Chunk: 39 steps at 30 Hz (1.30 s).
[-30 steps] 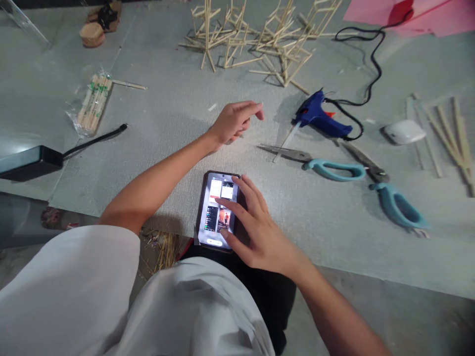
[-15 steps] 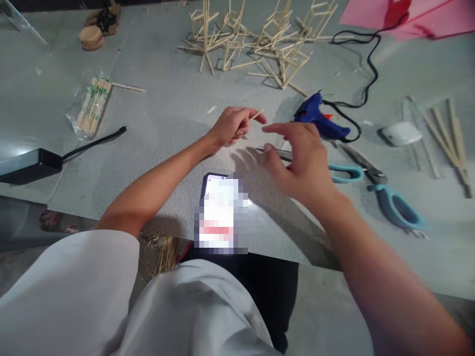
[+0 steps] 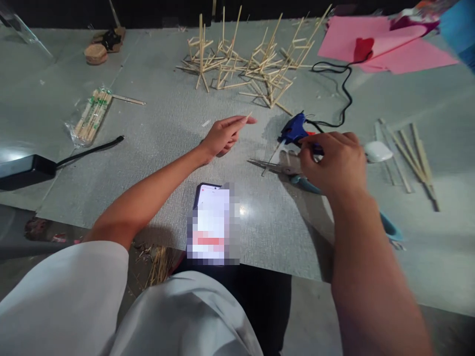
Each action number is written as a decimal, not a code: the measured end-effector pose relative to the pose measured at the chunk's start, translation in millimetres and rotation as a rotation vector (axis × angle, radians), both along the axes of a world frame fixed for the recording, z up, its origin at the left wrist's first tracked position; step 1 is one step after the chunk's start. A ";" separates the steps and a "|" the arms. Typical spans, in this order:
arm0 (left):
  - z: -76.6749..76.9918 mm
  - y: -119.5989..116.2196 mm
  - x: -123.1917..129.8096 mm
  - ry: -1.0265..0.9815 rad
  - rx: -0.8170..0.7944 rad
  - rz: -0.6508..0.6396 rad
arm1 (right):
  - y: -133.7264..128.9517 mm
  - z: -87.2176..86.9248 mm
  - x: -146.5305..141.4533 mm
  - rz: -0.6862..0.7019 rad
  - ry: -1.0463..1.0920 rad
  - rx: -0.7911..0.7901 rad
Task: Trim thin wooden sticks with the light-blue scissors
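My left hand is closed on a thin wooden stick, whose tip shows between thumb and index finger. Farther right, my right hand has its thumb and fingertips drawn together beside the blue glue gun; whether anything is between them is hidden. The glue gun lies on its side, its nozzle toward the scissors blades. My right hand covers part of the light blue scissors handle. A lit phone lies at the table's front edge, its screen blurred.
Stick frames stand at the back, near pink paper and a black cord. Wrapped sticks and a black box lie left. At right are a white mouse-like object and loose sticks.
My right hand has moved right, away from my left hand, to the glue gun, and its fingers have drawn together. The view has shifted, showing more of the table's back.
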<state>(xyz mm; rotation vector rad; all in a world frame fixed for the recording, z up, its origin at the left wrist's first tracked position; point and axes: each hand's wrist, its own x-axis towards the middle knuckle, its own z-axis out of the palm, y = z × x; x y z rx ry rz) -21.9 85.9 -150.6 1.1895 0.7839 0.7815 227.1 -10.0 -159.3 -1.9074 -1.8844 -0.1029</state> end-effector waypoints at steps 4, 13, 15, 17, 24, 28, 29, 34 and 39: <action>-1.8 1.5 0.1 0.009 0.003 -0.004 | 0.9 -0.4 7.6 -0.076 -0.107 -0.053; -7.3 6.8 -0.3 -0.001 0.031 -0.029 | 2.0 1.2 12.0 -0.068 -0.129 -0.094; -8.8 7.7 -0.3 -0.002 0.035 -0.037 | 1.7 3.3 12.4 -0.098 -0.119 -0.079; -9.8 8.1 -0.1 0.000 0.038 -0.036 | 0.9 4.8 11.3 -0.115 -0.113 -0.069; -6.7 5.2 0.0 0.038 0.039 -0.027 | -2.8 9.1 4.6 -0.136 -0.124 -0.111; -5.6 4.5 -0.3 0.027 0.041 -0.027 | -6.6 14.4 0.5 -0.176 -0.159 -0.253; -6.0 4.8 -0.2 0.018 0.043 -0.031 | -7.6 15.6 -0.3 -0.179 -0.173 -0.277; -8.6 7.0 -0.3 0.002 0.049 -0.043 | -10.1 17.4 -1.3 -0.169 -0.183 -0.298; -8.5 6.5 -1.4 0.002 0.049 -0.049 | -9.1 17.2 -2.0 -0.160 -0.168 -0.375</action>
